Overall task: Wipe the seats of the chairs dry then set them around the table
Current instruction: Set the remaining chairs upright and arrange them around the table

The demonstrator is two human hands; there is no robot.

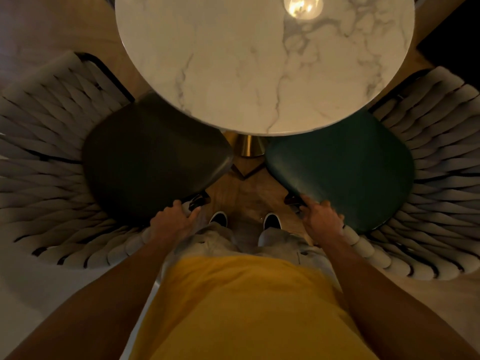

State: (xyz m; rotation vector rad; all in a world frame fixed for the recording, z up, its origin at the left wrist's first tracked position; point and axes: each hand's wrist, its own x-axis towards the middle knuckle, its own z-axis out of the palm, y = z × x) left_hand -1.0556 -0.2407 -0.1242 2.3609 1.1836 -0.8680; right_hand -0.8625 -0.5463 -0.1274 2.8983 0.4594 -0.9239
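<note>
The round marble tabletop (259,61) fills the upper middle of my view, white with grey veins, and a lamp's reflection (302,6) glows near its far edge. Its brass pedestal (246,146) shows just under the near rim.

Two chairs flank me, both with pale woven rope backs that fan out to the sides. The left chair (39,165) has a dark, brownish-black seat (155,157) whose far part is tucked under the tabletop's rim. The right chair (441,165) has a dark green seat (342,172), likewise slid partly beneath the rim. The inner corners of the two seats come near each other in front of the pedestal, with wooden floor (244,193) showing between them.

I stand in that gap, yellow shirt and pale trousers below, dark shoes (218,219) on the floor.

My left hand (172,220) grips the near edge of the dark seat, fingers curled under it, thumb out along the side. My right hand (320,216) holds the near edge of the green seat, fingers wrapped over its rim.
</note>
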